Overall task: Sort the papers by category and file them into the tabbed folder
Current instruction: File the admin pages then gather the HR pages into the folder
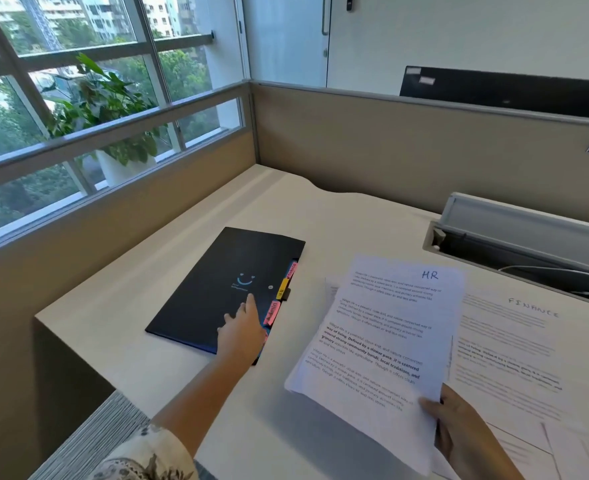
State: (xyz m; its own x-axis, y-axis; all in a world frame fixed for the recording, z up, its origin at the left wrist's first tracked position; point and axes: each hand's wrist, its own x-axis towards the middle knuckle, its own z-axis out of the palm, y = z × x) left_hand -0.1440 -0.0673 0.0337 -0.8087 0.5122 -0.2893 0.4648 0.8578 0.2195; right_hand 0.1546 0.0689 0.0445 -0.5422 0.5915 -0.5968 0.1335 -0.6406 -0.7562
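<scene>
A dark tabbed folder [217, 285] with a smiley print lies closed on the desk, coloured tabs [279, 299] sticking out of its right edge, one reading "Admin". My left hand [243, 336] rests on the folder's near right corner, fingers spread, holding nothing. My right hand [459, 424] grips the lower right corner of a stack of printed sheets marked "HR" [383, 334], raised above the desk. A sheet marked "FINANCE" [507, 344] lies flat on the desk to the right, partly under the held stack. More sheets [563, 448] lie at the lower right.
The beige desk [120, 327] is boxed in by partition walls [372, 143] at the back and left, with a window beyond. An open cable tray [514, 247] with wires sits at the back right. The desk's near left corner drops to striped carpet [95, 434].
</scene>
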